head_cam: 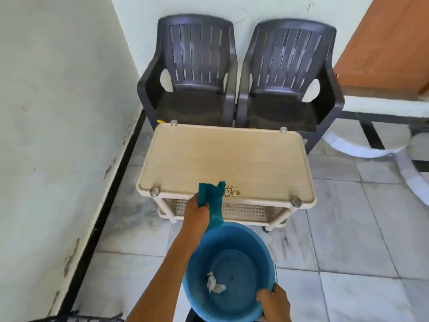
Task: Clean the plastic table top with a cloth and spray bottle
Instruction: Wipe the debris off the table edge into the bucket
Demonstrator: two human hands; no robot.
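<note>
A beige plastic table stands on the tiled floor in front of two chairs. A small pile of crumbs lies near its front edge. My left hand grips a teal cloth at that front edge, right beside the crumbs. My right hand holds the rim of a blue plastic basin below the table's edge; a scrap of white debris lies inside it. No spray bottle is in view.
Two dark grey plastic chairs stand side by side against the back wall behind the table. A white wall with a black skirting runs along the left. A brown door and a white curved frame are at the right.
</note>
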